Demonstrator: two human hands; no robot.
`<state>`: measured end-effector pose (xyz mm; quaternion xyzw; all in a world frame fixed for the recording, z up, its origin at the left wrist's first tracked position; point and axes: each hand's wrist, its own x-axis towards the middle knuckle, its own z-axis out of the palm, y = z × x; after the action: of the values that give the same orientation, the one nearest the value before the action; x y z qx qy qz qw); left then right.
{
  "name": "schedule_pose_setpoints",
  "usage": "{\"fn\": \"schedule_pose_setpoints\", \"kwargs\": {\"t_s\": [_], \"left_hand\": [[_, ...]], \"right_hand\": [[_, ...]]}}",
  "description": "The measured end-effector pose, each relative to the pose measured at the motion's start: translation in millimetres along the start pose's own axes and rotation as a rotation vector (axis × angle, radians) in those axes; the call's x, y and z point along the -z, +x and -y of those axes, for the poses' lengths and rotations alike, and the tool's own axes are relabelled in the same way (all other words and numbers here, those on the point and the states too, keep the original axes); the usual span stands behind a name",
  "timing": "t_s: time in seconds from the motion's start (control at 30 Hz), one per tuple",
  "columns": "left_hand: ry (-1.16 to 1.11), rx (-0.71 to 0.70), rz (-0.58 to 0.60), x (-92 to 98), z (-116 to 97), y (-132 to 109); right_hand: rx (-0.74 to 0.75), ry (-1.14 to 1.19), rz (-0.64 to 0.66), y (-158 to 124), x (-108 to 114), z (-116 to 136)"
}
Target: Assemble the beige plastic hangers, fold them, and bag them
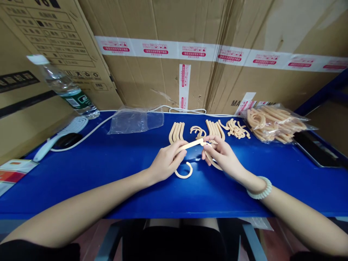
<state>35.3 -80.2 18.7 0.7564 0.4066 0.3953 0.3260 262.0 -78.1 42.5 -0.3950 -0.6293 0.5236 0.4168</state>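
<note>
My left hand (168, 161) is closed around a beige plastic hanger arm (193, 144), which slants up to the right. Its far end meets the fingers of my right hand (221, 154), pinched around a second curved beige piece (213, 161) that hangs below them. Whether the two pieces are joined there cannot be made out. Just under my left hand a beige hook (187, 175) lies on the blue table (130, 195), partly hidden by the fingers. Behind my hands are a row of hanger arms (177, 132), several hooks (197, 131), another row of arms (214, 129) and a pile of small curved pieces (237, 129).
A clear bag of beige parts (274, 123) and a dark phone (315, 150) lie at the right. An empty plastic bag (130, 121), a water bottle (73, 92), a hairbrush (63, 134) and a white cable (102, 128) are at the left. Cardboard boxes (152, 79) wall the back.
</note>
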Motion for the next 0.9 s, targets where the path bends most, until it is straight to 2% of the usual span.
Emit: {"fn": "schedule_pose_setpoints", "kwargs": {"t_s": [0.1,0.2,0.3,0.37,0.5,0.67,0.8,0.9], "left_hand": [[0.161,-0.127,-0.043,-1.1,2.6,-2.2],[0.37,-0.341,-0.084,-3.0,6.4,-3.5],[0.635,-0.572,-0.157,-4.0,8.0,-3.1],[0.768,-0.646,-0.179,-3.9,7.1,-2.4],[0.906,-0.665,-0.158,-3.1,2.6,-1.6],[0.978,-0.686,-0.161,-1.8,-3.9,-0.5],[0.981,-0.687,-0.154,-1.0,-5.7,-0.8],[0.923,-0.63,-0.124,-2.0,-4.4,-3.0]], "right_hand": [[-0.075,-0.01,0.121,-1.6,-2.8,-0.4],[-0.117,-0.035,0.232,-6.3,-7.9,1.8],[-0.149,-0.029,0.286,-10.4,-12.5,4.3],[-0.18,-0.032,0.298,-11.6,-14.3,5.6],[-0.213,-0.084,0.263,-11.5,-16.1,6.8],[-0.151,-0.23,0.206,-12.9,-17.1,6.6],[-0.021,-0.405,0.177,-14.6,-16.9,5.7],[0.152,-0.567,0.151,-15.1,-16.0,3.8]]}}
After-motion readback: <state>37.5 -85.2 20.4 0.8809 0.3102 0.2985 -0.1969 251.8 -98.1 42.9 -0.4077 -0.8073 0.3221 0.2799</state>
